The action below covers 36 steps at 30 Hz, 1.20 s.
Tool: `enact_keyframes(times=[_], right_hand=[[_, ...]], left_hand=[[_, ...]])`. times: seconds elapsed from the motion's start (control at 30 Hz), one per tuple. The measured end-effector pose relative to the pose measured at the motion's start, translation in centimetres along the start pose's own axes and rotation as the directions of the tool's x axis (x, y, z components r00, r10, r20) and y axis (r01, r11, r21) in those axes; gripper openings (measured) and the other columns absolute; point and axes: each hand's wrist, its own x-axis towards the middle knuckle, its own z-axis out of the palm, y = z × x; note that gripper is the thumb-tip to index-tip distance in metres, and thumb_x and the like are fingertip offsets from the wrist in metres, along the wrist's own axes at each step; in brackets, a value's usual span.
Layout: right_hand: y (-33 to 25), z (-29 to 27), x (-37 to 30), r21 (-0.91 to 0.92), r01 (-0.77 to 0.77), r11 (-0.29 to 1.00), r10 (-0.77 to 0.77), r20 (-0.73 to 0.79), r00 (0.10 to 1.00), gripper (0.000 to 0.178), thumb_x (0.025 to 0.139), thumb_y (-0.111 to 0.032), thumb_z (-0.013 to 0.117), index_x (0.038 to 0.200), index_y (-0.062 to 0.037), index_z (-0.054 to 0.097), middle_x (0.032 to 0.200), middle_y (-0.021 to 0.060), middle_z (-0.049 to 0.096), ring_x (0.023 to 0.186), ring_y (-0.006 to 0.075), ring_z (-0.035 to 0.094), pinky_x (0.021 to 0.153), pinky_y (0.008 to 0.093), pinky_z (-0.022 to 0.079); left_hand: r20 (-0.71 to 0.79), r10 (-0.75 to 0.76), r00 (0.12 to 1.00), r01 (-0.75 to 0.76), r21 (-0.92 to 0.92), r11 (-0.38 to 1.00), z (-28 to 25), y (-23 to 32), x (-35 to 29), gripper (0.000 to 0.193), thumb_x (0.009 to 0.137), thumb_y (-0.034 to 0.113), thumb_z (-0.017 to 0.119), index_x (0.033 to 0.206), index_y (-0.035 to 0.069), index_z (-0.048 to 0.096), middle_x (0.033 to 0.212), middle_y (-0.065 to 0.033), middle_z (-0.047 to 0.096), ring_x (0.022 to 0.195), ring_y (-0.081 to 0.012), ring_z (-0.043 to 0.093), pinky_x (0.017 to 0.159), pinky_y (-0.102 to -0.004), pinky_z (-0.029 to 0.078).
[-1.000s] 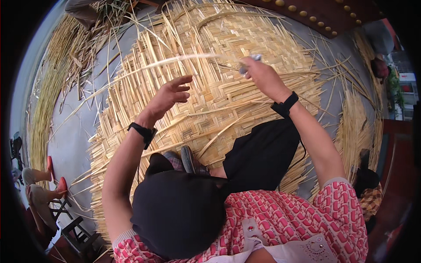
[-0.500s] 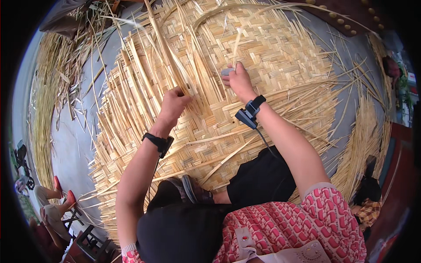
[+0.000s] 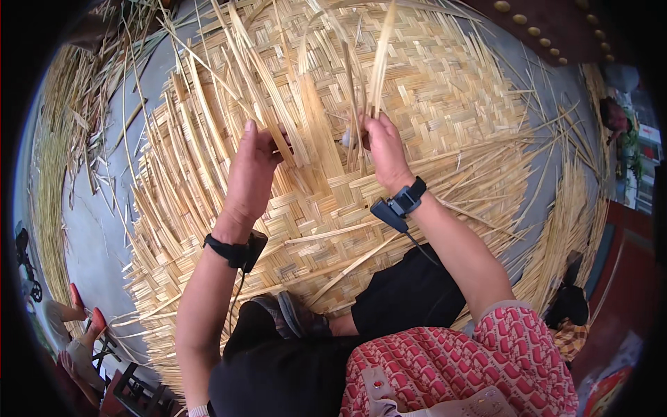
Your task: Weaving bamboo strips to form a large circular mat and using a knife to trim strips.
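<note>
A large woven mat (image 3: 445, 97) of pale flat reed strips lies under both my hands. My left hand (image 3: 253, 167) is closed round a few raised reed strips (image 3: 258, 90) left of the mat's middle, its fingertips partly behind them. My right hand (image 3: 385, 149) grips other upright reed strips (image 3: 379, 62) between thumb and fingers. Something small and grey (image 3: 346, 137) shows by the right fingertips, mostly hidden behind the strips. Between the hands a broad band of strips (image 3: 318, 132) lies over the weave.
Loose reed strips (image 3: 573, 208) lie right of the mat, and a long bundle of reeds (image 3: 52, 181) lies at the left. My shoe (image 3: 299, 316) rests on the mat's near part. A dark studded piece (image 3: 549, 24) stands far right. Another person's legs (image 3: 73, 320) are at the lower left.
My left hand has moved left and turned thumb up, lifting strips. My right hand has come slightly nearer, and more strips now stand raised at its fingers.
</note>
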Motion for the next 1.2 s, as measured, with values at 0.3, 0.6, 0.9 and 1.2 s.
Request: enact_keyframes(times=[0.3, 0.6, 0.9, 1.2], right_hand=[[-2.6, -0.3, 3.0, -0.582, 0.184, 0.792, 0.302, 0.636, 0.710, 0.024, 0.097, -0.014, 0.056, 0.119, -0.0041, 0.059, 0.094, 0.0058, 0.063, 0.078, 0.0142, 0.061, 0.068, 0.0261, 0.051], [-4.3, -5.1, 3.0, -0.868, 0.477, 0.136, 0.186, 0.496, 0.848, 0.020, 0.087, -0.020, 0.067, 0.104, -0.0101, 0.068, 0.089, 0.0108, 0.069, 0.085, 0.0259, 0.066, 0.074, 0.0385, 0.051], [-5.8, -3.9, 0.4, -0.887, 0.458, 0.057, 0.238, 0.457, 0.857, 0.027, 0.083, -0.020, 0.072, 0.108, -0.0107, 0.071, 0.101, 0.0108, 0.072, 0.096, 0.0289, 0.067, 0.082, 0.0396, 0.051], [0.0, -6.8, 1.7, -0.837, 0.336, 0.432, 0.059, 0.398, 0.916, 0.023, 0.080, -0.032, 0.071, 0.096, -0.0164, 0.074, 0.088, 0.0041, 0.073, 0.082, 0.0209, 0.069, 0.071, 0.0363, 0.052]], left_hand=[[0.221, -0.098, 0.970, 0.125, -0.112, 0.986, 0.4, 2.3, 3.9, 0.048, 0.092, 0.011, 0.065, 0.134, -0.001, 0.045, 0.112, -0.0149, 0.065, 0.105, -0.0237, 0.064, 0.087, -0.0352, 0.055], [-0.476, 0.047, 0.878, -0.002, 0.096, 0.995, -12.7, 1.6, -8.6, 0.014, 0.095, 0.017, 0.060, 0.092, 0.003, 0.060, 0.061, 0.0041, 0.044, 0.048, -0.0059, 0.041, 0.044, -0.0222, 0.040], [-0.745, 0.439, 0.502, -0.693, -0.042, 0.720, -28.7, -0.8, -17.2, 0.019, 0.098, 0.022, 0.058, 0.094, 0.004, 0.057, 0.084, -0.0056, 0.057, 0.079, -0.0187, 0.056, 0.079, -0.0335, 0.051], [-0.146, -0.054, 0.988, -0.022, -0.476, 0.879, -7.6, -7.0, -11.1, 0.041, 0.100, 0.024, 0.057, 0.136, 0.005, 0.048, 0.133, -0.0125, 0.054, 0.126, -0.0286, 0.051, 0.112, -0.0440, 0.040]])
